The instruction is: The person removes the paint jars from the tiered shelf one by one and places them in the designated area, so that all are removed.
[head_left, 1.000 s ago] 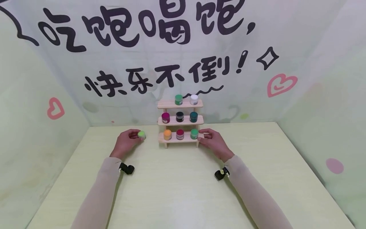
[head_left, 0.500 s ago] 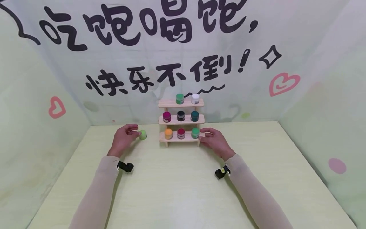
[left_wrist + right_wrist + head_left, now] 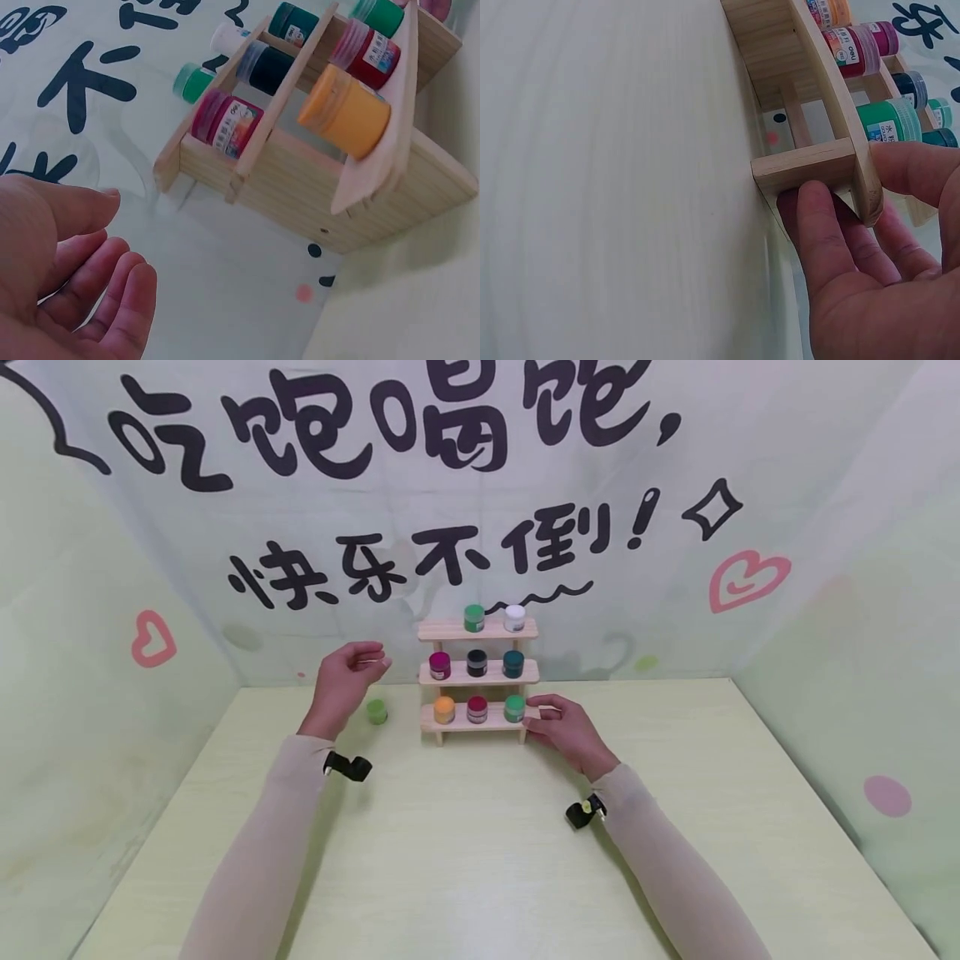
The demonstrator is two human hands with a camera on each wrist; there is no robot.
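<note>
Left grip [image 3: 343, 692] has risen off light-green jar [image 3: 377, 712], which stands on counter [image 3: 480, 843] left of wooden rack [image 3: 495, 719]; head view shows its fingers loosely bent, holding nothing. Right grip [image 3: 572, 737] pinches rack's right end. Backdrop [image 3: 465, 503] reads 吃饱喝饱, 快乐不倒! Left wrist view: magenta jar [image 3: 227, 124], label print too small to read; orange jar [image 3: 345, 111] below. Right wrist view: red jar's [image 3: 851, 51] label seems to read "deli"; green jar [image 3: 889, 122] beside pinching fingers.
</note>
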